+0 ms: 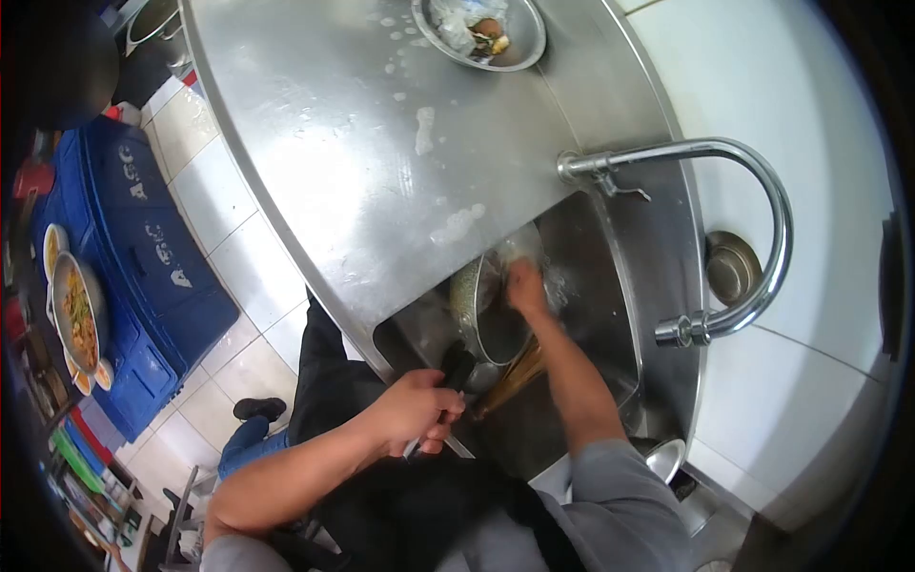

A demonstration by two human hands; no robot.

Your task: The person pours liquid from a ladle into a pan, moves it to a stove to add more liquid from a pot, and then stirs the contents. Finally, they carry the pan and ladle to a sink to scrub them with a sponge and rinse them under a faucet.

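My left hand [424, 412] is closed around the black handle [457, 366] of a pan. The pan [466, 303] is tilted on its side in the sink basin [596, 305]. My right hand [524, 286] is at the pan's rim, fingers curled, with a blurred whitish, see-through patch just past them. What it grips cannot be made out. Below the pan, a bundle of thin brown wooden sticks [510, 381] lies in the basin.
A curved chrome faucet [762, 176] arches over the sink's right side. A metal bowl [538, 55] with plastic and food scraps stands on the wet steel counter [315, 143]. Left are a blue cooler box [162, 210], a plate of food [76, 310] and a person's shoe [259, 408].
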